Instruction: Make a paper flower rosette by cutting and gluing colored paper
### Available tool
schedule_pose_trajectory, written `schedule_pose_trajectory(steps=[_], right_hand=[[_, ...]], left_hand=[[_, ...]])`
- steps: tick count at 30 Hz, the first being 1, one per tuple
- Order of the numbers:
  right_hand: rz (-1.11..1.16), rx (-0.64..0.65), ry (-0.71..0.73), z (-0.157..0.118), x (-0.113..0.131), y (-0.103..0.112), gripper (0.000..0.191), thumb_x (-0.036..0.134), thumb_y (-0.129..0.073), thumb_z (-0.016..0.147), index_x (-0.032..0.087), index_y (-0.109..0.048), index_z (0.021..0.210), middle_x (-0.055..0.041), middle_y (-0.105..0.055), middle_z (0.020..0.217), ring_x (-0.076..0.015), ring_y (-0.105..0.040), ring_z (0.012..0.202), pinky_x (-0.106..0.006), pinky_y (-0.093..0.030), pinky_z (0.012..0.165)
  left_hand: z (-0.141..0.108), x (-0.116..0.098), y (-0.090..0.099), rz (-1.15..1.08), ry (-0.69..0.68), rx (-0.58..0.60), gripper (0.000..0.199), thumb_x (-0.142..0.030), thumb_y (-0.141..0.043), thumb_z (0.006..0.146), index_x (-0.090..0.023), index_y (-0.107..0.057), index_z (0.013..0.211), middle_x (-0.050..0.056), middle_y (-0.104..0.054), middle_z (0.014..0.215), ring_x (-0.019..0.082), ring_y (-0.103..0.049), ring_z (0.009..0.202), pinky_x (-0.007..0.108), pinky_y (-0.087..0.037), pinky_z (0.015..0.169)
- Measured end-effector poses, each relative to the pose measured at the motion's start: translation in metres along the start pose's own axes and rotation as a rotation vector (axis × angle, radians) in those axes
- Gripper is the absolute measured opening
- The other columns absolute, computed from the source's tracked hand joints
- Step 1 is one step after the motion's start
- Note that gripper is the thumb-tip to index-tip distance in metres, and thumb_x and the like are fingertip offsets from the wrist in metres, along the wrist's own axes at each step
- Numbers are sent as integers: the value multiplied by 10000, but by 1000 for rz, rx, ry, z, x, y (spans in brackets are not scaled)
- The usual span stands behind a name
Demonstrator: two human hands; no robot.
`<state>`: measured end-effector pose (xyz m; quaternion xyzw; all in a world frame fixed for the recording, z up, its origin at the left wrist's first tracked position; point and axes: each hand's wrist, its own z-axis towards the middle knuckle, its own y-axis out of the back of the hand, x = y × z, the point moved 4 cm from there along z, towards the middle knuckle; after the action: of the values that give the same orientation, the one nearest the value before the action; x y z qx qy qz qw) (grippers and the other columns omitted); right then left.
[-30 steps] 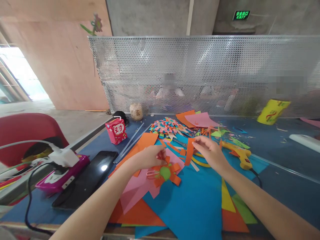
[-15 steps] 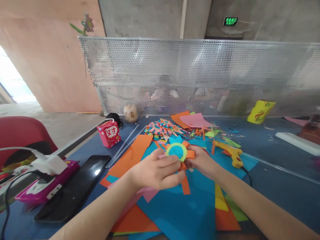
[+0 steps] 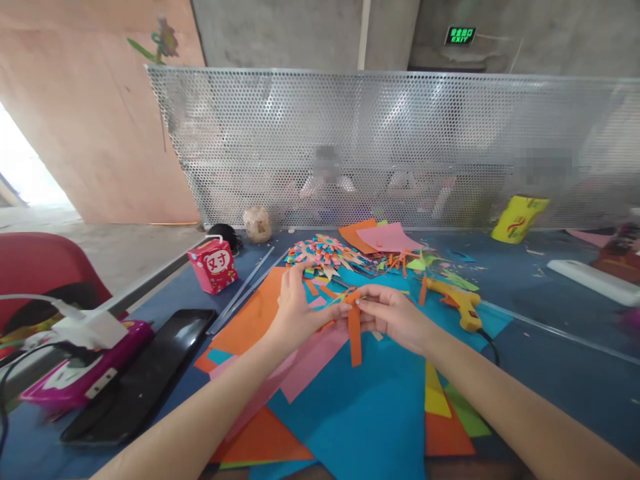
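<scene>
A small paper rosette [image 3: 352, 297] with orange strip ends is turned nearly edge-on between my hands, so most of its face is hidden. One orange strip [image 3: 355, 343] hangs down from it. My right hand [image 3: 393, 313] pinches the rosette and strip from the right, thumb and fingers closed. From the left, the thumb of my left hand [image 3: 303, 307] presses on the rosette while its index finger points up; the lower fingers are partly hidden. Beneath lies a blue paper sheet [image 3: 360, 413]. Finished-looking multicoloured paper rosettes [image 3: 327, 252] are heaped behind my hands.
A yellow glue gun [image 3: 463, 305] with a black cord lies at right. Orange sheets [image 3: 260, 310], paper scraps, a red drink carton [image 3: 214, 265], a black phone [image 3: 143, 377] and a purple power strip [image 3: 95, 370] surround the work. A perforated metal screen [image 3: 320, 133] stands behind.
The rosette has turned from showing its blue centre and green fringed ring to nearly edge-on. My left hand has shifted back from covering its front, and its index finger is now raised.
</scene>
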<state>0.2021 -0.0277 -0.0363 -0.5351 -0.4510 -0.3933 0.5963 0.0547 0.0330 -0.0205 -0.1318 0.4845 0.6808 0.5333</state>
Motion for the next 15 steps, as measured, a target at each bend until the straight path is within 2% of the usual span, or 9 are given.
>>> schedule_pose_trajectory(steps=[3, 7, 12, 15], right_hand=[[9, -28, -3, 0, 2, 1, 190, 309, -717, 662, 183, -616, 763, -20, -690, 698, -176, -678, 681, -289, -543, 653], [26, -107, -7, -2, 6, 5, 133, 264, -691, 689, 196, -612, 772, -1, -674, 705, -149, -658, 657, -248, -539, 565], [50, -169, -30, -1, 6, 12, 36, 194, -620, 742, 199, -595, 768, -15, -677, 703, -162, -659, 654, -286, -548, 582], [58, -210, -43, 2, 2, 18, 54, 139, -581, 754, 191, -594, 752, -16, -677, 681, -140, -653, 613, -245, -532, 556]], left_hand=[[2, 10, -4, -9, 194, 127, 600, -574, -557, 681, -197, -406, 1123, 125, -448, 1204, 264, -420, 1163, 420, -359, 946], [1, 13, -5, 69, 258, 180, 526, -602, -449, 735, -192, -499, 1062, 126, -515, 1116, 283, -470, 1115, 428, -380, 910], [-3, 13, -10, 217, 180, 250, 521, -495, -613, 650, -191, -532, 1065, 144, -524, 1110, 332, -460, 1101, 477, -370, 883], [-6, 11, -13, 292, 107, 307, 481, -474, -656, 607, -207, -579, 1001, 138, -553, 1088, 370, -474, 1062, 531, -352, 857]])
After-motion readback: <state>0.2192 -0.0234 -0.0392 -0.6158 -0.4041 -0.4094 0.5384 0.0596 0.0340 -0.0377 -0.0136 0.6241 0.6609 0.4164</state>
